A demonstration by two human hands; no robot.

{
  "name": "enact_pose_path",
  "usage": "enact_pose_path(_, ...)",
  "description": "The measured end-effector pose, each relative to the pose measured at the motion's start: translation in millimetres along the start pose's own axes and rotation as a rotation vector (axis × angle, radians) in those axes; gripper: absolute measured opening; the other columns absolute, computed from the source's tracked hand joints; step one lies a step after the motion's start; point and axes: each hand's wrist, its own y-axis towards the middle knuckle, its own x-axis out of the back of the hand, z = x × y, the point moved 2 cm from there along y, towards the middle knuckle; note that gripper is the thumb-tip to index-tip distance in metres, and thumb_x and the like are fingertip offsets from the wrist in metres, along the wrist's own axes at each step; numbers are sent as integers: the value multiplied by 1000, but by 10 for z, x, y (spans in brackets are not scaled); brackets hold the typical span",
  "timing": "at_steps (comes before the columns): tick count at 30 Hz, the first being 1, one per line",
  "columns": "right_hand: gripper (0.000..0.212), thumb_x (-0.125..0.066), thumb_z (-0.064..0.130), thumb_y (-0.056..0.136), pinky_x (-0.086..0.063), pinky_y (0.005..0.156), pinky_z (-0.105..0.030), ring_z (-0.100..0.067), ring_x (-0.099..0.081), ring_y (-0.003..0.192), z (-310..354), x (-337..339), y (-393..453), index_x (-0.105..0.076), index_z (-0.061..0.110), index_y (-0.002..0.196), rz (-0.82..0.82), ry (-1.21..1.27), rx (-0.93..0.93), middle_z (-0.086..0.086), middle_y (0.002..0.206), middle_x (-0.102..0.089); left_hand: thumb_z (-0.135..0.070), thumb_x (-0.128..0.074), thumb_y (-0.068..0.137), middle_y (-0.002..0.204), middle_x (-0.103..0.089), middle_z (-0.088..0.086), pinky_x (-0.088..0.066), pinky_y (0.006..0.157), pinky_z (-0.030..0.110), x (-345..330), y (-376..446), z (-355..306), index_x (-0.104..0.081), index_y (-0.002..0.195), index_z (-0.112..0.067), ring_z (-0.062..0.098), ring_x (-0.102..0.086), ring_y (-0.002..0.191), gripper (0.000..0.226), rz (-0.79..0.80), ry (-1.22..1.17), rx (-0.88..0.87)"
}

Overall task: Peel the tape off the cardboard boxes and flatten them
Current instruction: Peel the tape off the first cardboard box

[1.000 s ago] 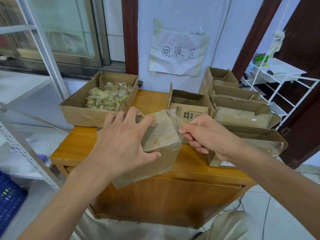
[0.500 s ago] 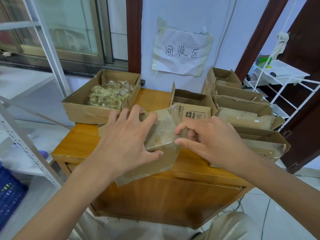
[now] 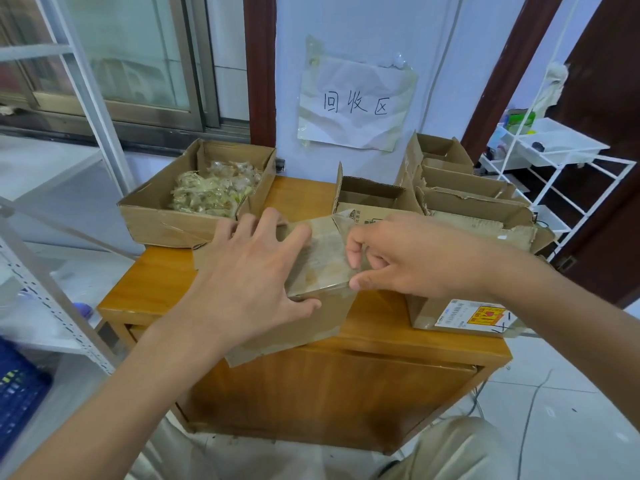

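- The left hand (image 3: 249,271) lies spread over the near-left part of the small box (image 3: 311,282) at the desk's near edge, fingers straight across its taped top and the thumb hooked round the near corner; it presses the box down and steadies it, and does not curl round it.
- The box stands tilted, its near side hanging past the edge of the desk (image 3: 162,271). Its top face is covered in clear, yellowed tape (image 3: 323,258) that runs from the near edge away to the far edge.
- The right hand (image 3: 412,258) sits just right of the box, level with that top face. Its thumb and curled fingers pinch at the tape along the right edge of the top, where a loose flap of tape stands up at the far right corner.
- So the tape lies to the left of the pinching hand, and I judge the peel would go across the top, towards the holding hand or up and away.
- Further off, more open boxes (image 3: 467,202) are stacked to the right, and a wide box of tape scraps (image 3: 166,216) sits far left.
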Motion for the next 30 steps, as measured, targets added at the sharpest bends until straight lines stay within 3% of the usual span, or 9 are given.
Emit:
enact_pose_path(3,16,-68,38,101,-49,61,-32,-6,-59,48,-24,19,41,-56,29,95,105,149,45,5,60,-64,-91,-34,66,131,-48,1,-42,101,47,-4,8,30,-41,127,-35,26,-52,114,83,5,-14,-7)
enact_pose_path(6,16,-67,28,103,-49,59,-30,-18,-58,44,-59,-28,35,-54,21,96,127,369,73,-13,64,-60,-91,-29,64,132,-47,-1,-41,103,46,-15,17,66,-41,129,-36,24,-51,116,86,20,-31,-16)
enact_pose_path(11,14,-74,24,98,-58,66,-54,-16,-47,43,-39,-115,-48,-61,21,101,-23,576,4,-4,57,-54,-91,-29,65,133,-45,-2,-38,106,44,-43,33,92,-38,130,-37,22,-49,119,86,26,-46,-15)
enact_pose_path(13,9,-74,23,98,-60,64,-57,-13,-48,42,12,-155,-88,-65,24,99,-87,570,-22,-1,56,-57,-91,-27,64,133,-45,-2,-39,106,45,-48,34,92,-38,130,-37,22,-49,119,86,28,-48,-19)
enact_pose_path(18,9,-72,29,100,-60,56,-40,-15,-58,42,88,-159,-109,-64,31,103,-179,481,-90,2,60,-67,-91,-27,64,133,-46,-2,-39,105,45,-54,52,80,-39,129,-37,22,-50,119,86,20,-41,-16)
enact_pose_path(21,12,-70,37,100,-59,59,-36,-9,-61,43,96,-127,-109,-63,38,110,-156,387,-114,7,65,-72,-91,-26,63,133,-46,-2,-39,105,45,-51,55,76,-39,129,-37,23,-50,118,86,16,-39,-19)
enact_pose_path(24,6,-70,32,101,-53,65,-32,1,-63,51,67,-119,-103,-67,34,95,-192,313,-138,9,61,-71,-91,-28,64,134,-46,-1,-39,105,45,-53,53,71,-39,130,-36,23,-50,118,87,10,-29,-15)
enact_pose_path(27,15,-68,24,101,-56,70,-32,-10,-63,55,35,-119,-66,-67,30,88,-141,356,-121,-1,58,-66,-91,-35,66,135,-44,-2,-39,107,44,-62,46,64,-37,131,-36,22,-49,120,86,20,-27,-17)
enact_pose_path(30,15,-64,21,104,-44,59,-30,-21,-50,55,-13,-109,-30,-66,24,89,-37,475,-69,-5,57,-57,-92,-33,65,135,-45,-3,-39,106,44,-67,49,86,-37,130,-37,22,-49,120,85,12,-48,-28)
